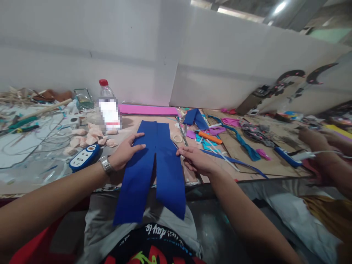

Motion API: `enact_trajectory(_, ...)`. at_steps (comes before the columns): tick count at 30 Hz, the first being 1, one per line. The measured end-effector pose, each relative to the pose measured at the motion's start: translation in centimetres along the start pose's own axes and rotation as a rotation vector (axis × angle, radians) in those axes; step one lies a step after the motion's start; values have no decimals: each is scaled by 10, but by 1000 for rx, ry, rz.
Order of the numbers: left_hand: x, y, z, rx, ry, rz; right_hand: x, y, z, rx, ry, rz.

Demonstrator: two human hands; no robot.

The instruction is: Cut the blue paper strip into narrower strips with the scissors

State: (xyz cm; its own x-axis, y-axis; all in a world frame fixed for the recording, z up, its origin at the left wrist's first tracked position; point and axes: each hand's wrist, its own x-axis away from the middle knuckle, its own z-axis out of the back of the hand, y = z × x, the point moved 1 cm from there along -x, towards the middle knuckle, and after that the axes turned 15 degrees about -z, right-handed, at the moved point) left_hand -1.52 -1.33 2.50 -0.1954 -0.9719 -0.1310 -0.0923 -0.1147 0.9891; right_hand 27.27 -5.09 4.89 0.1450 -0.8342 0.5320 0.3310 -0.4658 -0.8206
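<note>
A blue crepe-paper-like sheet (150, 134) lies on the table and hangs over its front edge towards my lap. A slit splits its near part into two long strips. My left hand (127, 148) rests on the sheet's left side, thumb and forefinger spread apart. At the right edge, my right hand (196, 159) is closed, thumb and forefinger pinched round a thin pointed metal tool (173, 142) whose tip points at the sheet. Its handle is mostly hidden in the palm, so its exact kind is unclear. A tape roll (178, 138) lies just beyond that hand.
Left of the sheet are a blue-and-white power strip (84, 157), crumpled peach pieces (92, 135) and a red-capped bottle (106, 88). Rightwards lie an orange cutter (210, 137), blue strips (236, 160) and pink scraps. Another person's hands (319, 143) work at far right. A pink strip (148, 109) lies along the wall.
</note>
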Motion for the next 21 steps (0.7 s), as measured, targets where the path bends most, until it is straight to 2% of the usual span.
enact_trajectory(5,-26,-1,-5,65,55,66,-7,4,-1,-21,258,101)
enact_trajectory(7,-33,-2,-7,101,37,93,-1,3,-9,-58,372,176)
enact_trajectory(9,-35,-4,-8,132,5,121,10,3,-24,-108,421,239)
enact_trajectory(10,-35,-5,-8,141,-12,139,18,3,-34,-161,363,268)
enact_trajectory(11,-34,-5,-8,147,-29,160,25,5,-46,-226,227,240)
enact_trajectory(13,-31,-5,-9,149,-62,204,37,10,-71,-408,-53,75)
enact_trajectory(15,-27,-4,-9,141,-78,220,45,14,-93,-577,-243,-95)
enact_trajectory(17,-25,-2,-8,123,-67,198,48,17,-109,-647,-355,-187)
enact_trajectory(21,-21,2,-6,88,-45,107,41,19,-122,-680,-400,-238)
